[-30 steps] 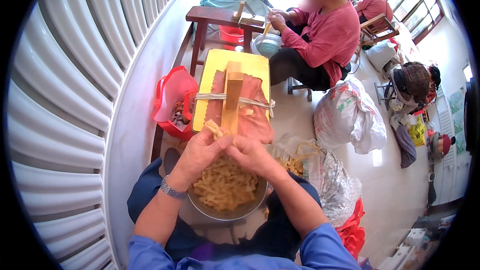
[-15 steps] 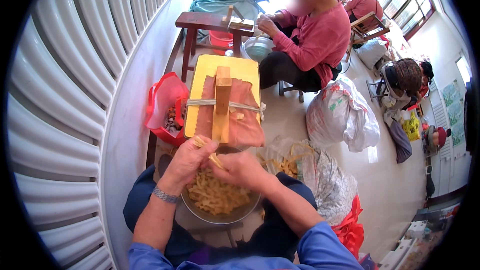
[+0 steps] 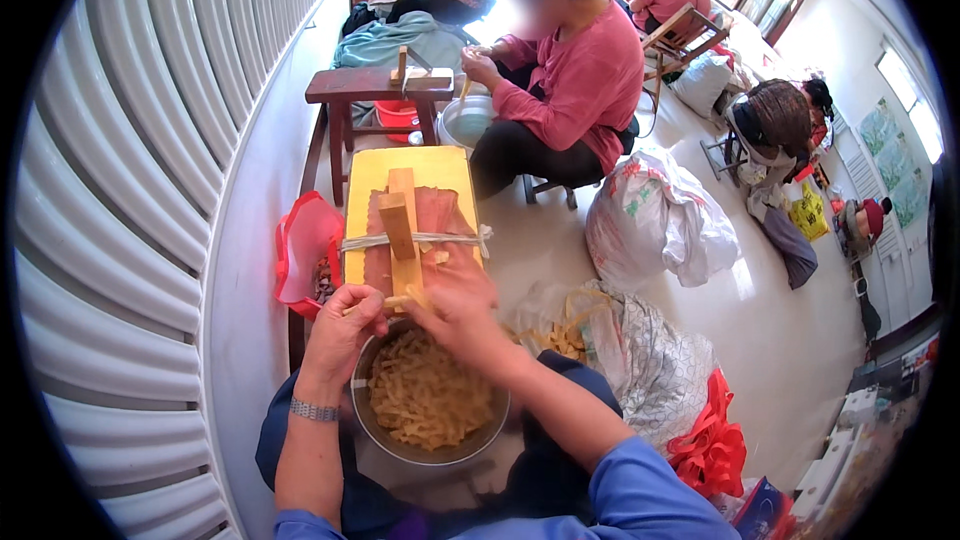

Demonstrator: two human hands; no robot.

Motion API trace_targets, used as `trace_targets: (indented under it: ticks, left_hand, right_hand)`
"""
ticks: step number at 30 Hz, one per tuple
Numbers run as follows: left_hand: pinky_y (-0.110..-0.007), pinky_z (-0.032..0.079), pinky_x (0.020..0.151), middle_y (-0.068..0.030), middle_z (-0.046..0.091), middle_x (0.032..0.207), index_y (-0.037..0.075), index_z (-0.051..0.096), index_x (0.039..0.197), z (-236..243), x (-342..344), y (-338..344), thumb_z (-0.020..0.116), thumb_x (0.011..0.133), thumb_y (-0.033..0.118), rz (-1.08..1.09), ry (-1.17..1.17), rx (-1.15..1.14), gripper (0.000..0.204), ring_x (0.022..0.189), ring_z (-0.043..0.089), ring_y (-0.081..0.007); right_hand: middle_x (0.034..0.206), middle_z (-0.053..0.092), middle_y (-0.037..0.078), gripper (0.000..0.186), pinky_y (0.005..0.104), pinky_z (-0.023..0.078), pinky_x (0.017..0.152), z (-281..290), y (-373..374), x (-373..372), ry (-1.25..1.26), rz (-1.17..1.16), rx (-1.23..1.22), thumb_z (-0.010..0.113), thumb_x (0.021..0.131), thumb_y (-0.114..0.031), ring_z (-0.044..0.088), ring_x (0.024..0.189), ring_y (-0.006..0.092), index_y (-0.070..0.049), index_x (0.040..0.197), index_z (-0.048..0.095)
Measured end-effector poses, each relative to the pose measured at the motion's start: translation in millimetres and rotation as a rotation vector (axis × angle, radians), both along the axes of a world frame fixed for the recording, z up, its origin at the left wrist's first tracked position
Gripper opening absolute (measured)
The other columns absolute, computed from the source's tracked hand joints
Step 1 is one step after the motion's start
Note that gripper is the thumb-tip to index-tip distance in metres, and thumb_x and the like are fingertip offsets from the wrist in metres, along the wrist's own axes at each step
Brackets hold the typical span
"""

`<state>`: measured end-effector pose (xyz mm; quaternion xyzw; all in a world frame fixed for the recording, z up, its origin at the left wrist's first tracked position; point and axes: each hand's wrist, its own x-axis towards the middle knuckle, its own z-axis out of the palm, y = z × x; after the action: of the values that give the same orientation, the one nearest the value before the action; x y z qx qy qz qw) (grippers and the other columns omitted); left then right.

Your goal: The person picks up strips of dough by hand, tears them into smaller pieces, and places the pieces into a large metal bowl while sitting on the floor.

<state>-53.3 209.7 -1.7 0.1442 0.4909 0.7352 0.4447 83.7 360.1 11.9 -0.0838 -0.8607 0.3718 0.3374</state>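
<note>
Since the earlier frame, both hands are seen raised to the wooden block's (image 3: 402, 240) near end. A pale strip (image 3: 385, 304), lying crosswise, is pinched by left hand (image 3: 345, 328) and right hand (image 3: 455, 302) above the bowl (image 3: 365, 418).

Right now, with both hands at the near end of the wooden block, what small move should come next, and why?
Probably draw the pale strip through against the wooden block: left hand and right hand pinch it there, directly above the metal bowl of cut pieces.
</note>
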Motion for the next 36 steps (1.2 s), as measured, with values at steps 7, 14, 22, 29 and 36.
trace_targets:
  ticks: [7, 14, 22, 29, 36]
  left_hand:
    - [-0.025, 0.051, 0.070, -0.0037, 0.063, 0.093, 0.003, 0.061, 0.106, 3.9, 4.9, 6.4, 0.068, 0.096, 0.019, -0.007, 0.088, -0.110, 0.020, 0.078, 0.062, -0.0111]
    - [-0.022, 0.050, 0.068, -0.0006, 0.061, 0.084, 0.005, 0.060, 0.103, 2.0, -3.5, 17.1, 0.066, 0.097, 0.017, -0.050, 0.026, -0.077, 0.015, 0.074, 0.059, -0.0091]
    - [-0.022, 0.050, 0.067, 0.0002, 0.062, 0.082, 0.006, 0.061, 0.102, 2.9, -10.2, 25.3, 0.067, 0.096, 0.019, -0.021, 0.105, -0.172, 0.015, 0.073, 0.059, -0.0080]
    - [-0.021, 0.049, 0.065, 0.0014, 0.062, 0.080, 0.006, 0.062, 0.102, -4.5, -16.0, 33.0, 0.068, 0.096, 0.019, -0.002, 0.115, -0.246, 0.015, 0.069, 0.058, -0.0074]
    - [-0.023, 0.049, 0.066, -0.0017, 0.066, 0.083, 0.004, 0.064, 0.101, -28.0, -20.3, 35.9, 0.066, 0.096, 0.020, -0.016, 0.404, -0.417, 0.018, 0.072, 0.061, -0.0088]
  right_hand:
    - [0.086, 0.067, 0.015, 0.014, 0.0375, 0.051, 0.074, -18.8, 19.3, -2.7, -0.031, -0.005, -0.274, 0.072, 0.089, -0.012, 0.064, 0.082, 0.0270, 0.000, 0.096, 0.069]
    - [0.085, 0.065, 0.008, 0.016, 0.0310, 0.051, 0.075, -11.9, 18.7, -1.3, -0.209, -0.036, -0.576, 0.070, 0.090, -0.011, 0.060, 0.081, 0.0155, 0.001, 0.099, 0.067]
    - [0.085, 0.064, 0.009, 0.015, 0.0309, 0.050, 0.072, -16.6, 25.4, -15.9, -0.201, -0.037, -0.410, 0.067, 0.091, -0.012, 0.059, 0.075, 0.0182, 0.000, 0.100, 0.066]
    - [0.092, 0.066, 0.019, 0.018, 0.0420, 0.052, 0.078, -17.5, 28.4, -21.4, -0.292, -0.109, -0.262, 0.065, 0.088, -0.016, 0.065, 0.088, 0.0380, -0.002, 0.099, 0.065]
    - [0.100, 0.065, 0.019, 0.022, 0.0428, 0.051, 0.082, -33.4, 29.4, -27.1, -0.338, -0.108, -0.090, 0.063, 0.087, -0.016, 0.064, 0.092, 0.0344, -0.001, 0.102, 0.064]
